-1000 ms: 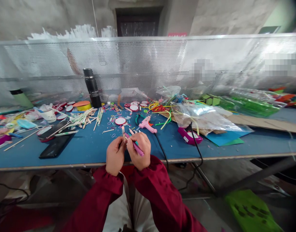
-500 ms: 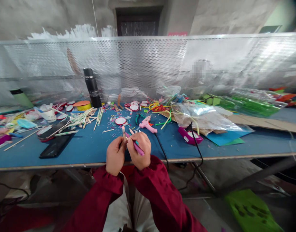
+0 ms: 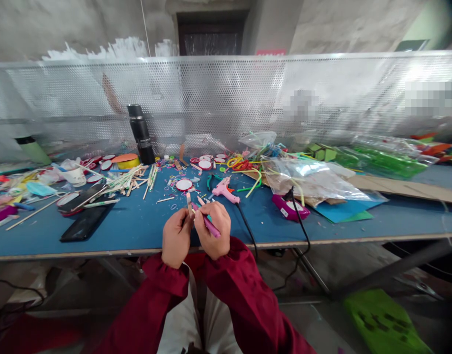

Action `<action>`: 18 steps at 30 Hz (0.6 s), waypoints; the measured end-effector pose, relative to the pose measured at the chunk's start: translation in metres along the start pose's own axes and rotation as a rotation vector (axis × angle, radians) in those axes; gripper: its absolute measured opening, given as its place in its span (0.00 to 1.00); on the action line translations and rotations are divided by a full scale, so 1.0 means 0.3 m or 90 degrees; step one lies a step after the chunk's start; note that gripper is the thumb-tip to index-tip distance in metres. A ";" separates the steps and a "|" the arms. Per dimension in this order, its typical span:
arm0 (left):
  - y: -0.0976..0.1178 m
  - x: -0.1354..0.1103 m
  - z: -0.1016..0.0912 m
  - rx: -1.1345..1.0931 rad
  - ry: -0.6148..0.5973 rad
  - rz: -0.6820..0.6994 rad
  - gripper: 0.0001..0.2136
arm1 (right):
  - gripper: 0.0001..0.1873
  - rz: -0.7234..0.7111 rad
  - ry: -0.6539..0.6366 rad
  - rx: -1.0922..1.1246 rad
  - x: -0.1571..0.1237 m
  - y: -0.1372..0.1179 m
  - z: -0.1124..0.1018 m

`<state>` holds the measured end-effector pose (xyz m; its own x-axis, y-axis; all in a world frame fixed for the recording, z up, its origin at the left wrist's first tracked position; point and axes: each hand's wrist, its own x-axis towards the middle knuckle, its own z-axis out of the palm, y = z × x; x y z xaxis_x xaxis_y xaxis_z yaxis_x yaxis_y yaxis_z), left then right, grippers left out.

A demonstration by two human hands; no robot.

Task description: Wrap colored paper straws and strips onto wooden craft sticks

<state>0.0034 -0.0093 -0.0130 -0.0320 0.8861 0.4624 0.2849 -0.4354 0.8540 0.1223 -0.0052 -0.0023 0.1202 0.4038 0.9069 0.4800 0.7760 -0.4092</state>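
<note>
Close to the table's front edge, my left hand [image 3: 176, 238] is closed around a flat wooden craft stick [image 3: 189, 200] that points away from me. My right hand [image 3: 213, 229] grips a purple pen-like tool [image 3: 211, 227], its front end up against the stick; the tip is too small to make out. A bit of teal shows by the right fingers. Just beyond my hands lie a pink glue gun [image 3: 225, 190] with a black cord and a round white disc with a red rim [image 3: 184, 185].
Dark phone [image 3: 86, 224], wooden sticks [image 3: 135, 178] and a black bottle [image 3: 141, 133] are on the left. To the right lie a purple device [image 3: 290, 207] with a cord, clear plastic bags [image 3: 310, 179] and cardboard [image 3: 406, 189]. A perforated metal screen [image 3: 218, 103] stands behind.
Almost nothing differs. Both hands stay in the same place, still holding the stick and the purple tool.
</note>
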 end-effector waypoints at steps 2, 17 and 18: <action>-0.001 0.000 0.000 0.004 0.001 0.000 0.15 | 0.08 0.005 -0.002 0.001 0.000 -0.001 -0.001; 0.001 0.000 0.001 0.002 0.004 0.002 0.14 | 0.07 0.001 0.004 -0.002 -0.001 0.001 0.001; 0.001 0.000 0.001 0.003 0.006 0.002 0.15 | 0.08 0.002 0.002 -0.004 -0.001 0.002 0.001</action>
<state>0.0037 -0.0092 -0.0128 -0.0396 0.8829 0.4678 0.2899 -0.4379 0.8510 0.1222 -0.0047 -0.0028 0.1245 0.4048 0.9059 0.4847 0.7718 -0.4115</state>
